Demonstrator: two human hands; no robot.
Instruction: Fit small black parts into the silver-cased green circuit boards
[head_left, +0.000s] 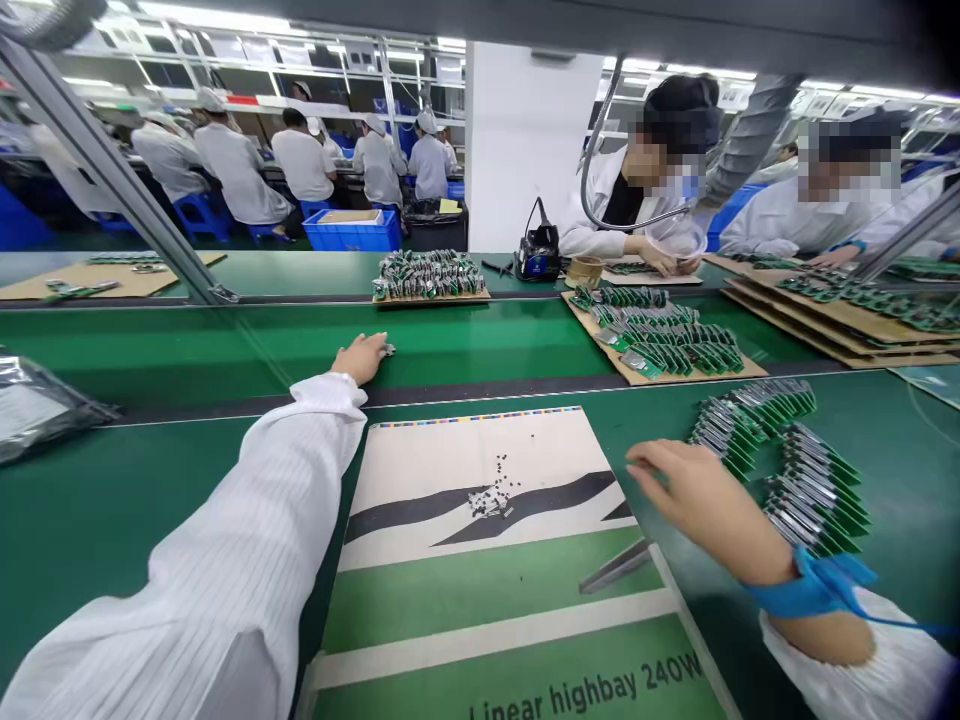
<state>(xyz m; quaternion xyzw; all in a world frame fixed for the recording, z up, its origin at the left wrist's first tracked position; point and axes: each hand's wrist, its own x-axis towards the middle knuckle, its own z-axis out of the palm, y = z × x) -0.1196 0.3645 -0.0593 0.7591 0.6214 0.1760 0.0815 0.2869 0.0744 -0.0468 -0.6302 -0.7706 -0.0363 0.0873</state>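
Note:
My left hand [363,356] reaches far out over the green conveyor belt [225,350], fingers closed on a small silvery part at its tip. My right hand [694,495] hovers low over the table near the right edge of a printed cardboard sheet [480,560], fingers loosely curled, nothing visible in them. A blue wrist strap [814,585] circles that wrist. A small heap of tiny dark components [491,497] lies on the sheet. Rows of green circuit boards [787,465] lie just right of my right hand.
Across the belt, cardboard trays carry more green boards [660,335] and a dense stack [429,275]. Two people in white coats work opposite at the right; several others sit with their backs turned at far left. A dark plastic bag [37,405] lies at the left edge.

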